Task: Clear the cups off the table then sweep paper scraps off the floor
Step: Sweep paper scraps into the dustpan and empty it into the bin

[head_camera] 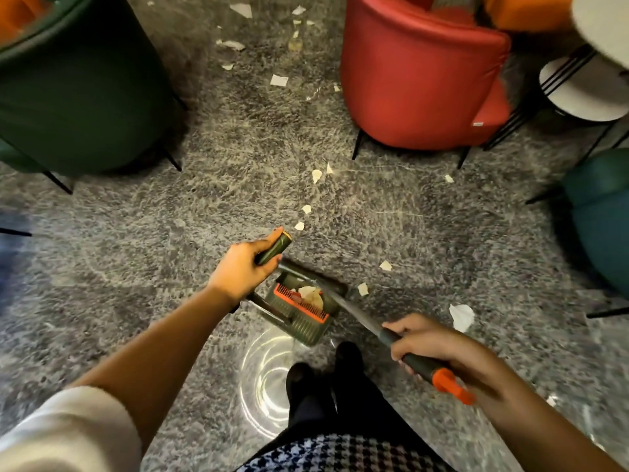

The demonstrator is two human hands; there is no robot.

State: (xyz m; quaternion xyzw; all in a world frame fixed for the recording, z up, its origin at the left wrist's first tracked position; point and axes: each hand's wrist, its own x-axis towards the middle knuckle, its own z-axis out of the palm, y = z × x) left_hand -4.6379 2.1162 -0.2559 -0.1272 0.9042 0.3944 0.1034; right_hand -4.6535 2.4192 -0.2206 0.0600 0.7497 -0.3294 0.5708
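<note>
the left hand (241, 270) is curled round the green grip of the dustpan handle (274, 250); the dustpan (299, 318) sits on the floor (442, 216) just below and to the right of that hand, with a few pale scraps already lying in it; the right hand (425, 338) is wrapped round the broom shaft (350, 308) near its orange end cap (452, 386); the shaft's long axis runs on a slant from this hand forward and leftward to the pan, where its lower end meets the pan's mouth; the bristles themselves cannot be made out clearly.

the loose paper lies on the broom side: a large crumpled scrap (461, 316) just ahead of the right hand, a small scrap (363, 288) just right of the pan, another scrap (385, 265) a little farther forward; a trail of scraps (306, 209) leads away ahead of the left hand, toward the gap between the green chair (78, 83) and the red chair (418, 73).

as a judgement, the sweeping step is in hand with most paper uncollected; the next stroke likely falls to the right hand, drawing the near scraps leftward along the shaft's line into the pan while the left hand steadies it.
</note>
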